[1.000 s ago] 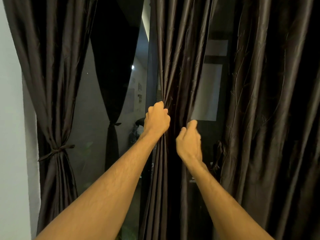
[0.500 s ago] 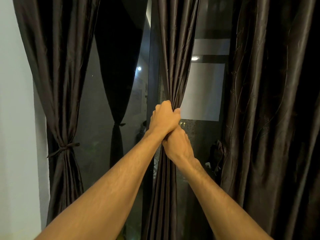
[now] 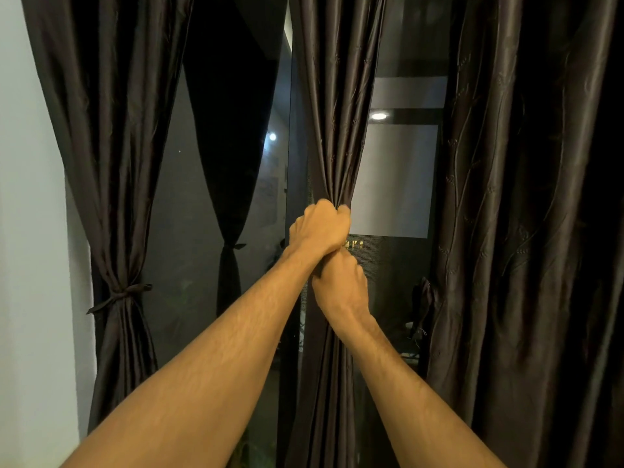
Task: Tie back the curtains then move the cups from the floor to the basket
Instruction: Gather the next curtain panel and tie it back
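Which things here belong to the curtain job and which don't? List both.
Job:
middle curtain, bunched in both fists
left hand, above
right hand, below
left curtain, already tied with a sash
right curtain, hanging loose

Not the job:
wall
window glass

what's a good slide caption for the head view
Both hands, left hand above right hand, bunch the middle curtain; left curtain already tied.
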A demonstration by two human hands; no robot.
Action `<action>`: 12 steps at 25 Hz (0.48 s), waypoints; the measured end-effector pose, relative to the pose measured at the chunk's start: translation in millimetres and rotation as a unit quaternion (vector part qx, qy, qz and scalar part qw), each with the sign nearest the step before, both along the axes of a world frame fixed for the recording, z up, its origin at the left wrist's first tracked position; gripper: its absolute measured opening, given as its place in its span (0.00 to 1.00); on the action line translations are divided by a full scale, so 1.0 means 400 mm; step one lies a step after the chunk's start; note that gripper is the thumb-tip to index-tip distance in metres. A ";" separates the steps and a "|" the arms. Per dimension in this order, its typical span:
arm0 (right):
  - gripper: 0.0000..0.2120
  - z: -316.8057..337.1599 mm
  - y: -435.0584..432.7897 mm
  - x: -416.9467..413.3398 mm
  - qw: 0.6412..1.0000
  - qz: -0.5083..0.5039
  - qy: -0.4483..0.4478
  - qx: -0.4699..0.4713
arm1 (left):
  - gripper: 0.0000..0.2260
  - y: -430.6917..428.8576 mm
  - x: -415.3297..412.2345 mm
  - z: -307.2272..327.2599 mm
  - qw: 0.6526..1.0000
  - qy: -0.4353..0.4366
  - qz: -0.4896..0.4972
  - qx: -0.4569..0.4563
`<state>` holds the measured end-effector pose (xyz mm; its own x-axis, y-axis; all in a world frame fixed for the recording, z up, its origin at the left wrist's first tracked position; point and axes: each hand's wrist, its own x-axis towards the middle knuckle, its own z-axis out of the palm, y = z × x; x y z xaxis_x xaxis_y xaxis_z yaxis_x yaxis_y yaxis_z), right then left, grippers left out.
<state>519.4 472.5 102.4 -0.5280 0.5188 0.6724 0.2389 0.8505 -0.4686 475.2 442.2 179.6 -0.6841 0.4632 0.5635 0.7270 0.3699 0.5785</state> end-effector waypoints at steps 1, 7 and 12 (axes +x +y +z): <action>0.20 0.001 -0.004 0.002 1.000 -0.011 -0.017 0.017 | 0.26 0.003 -0.007 0.006 1.000 -0.006 0.008 -0.018; 0.36 0.005 -0.007 0.018 0.998 -0.018 -0.036 0.051 | 0.38 0.013 -0.042 0.042 0.995 -0.073 0.005 -0.071; 0.34 0.001 0.003 0.032 0.998 -0.017 -0.021 0.053 | 0.41 0.041 -0.037 0.036 0.993 -0.111 0.020 -0.024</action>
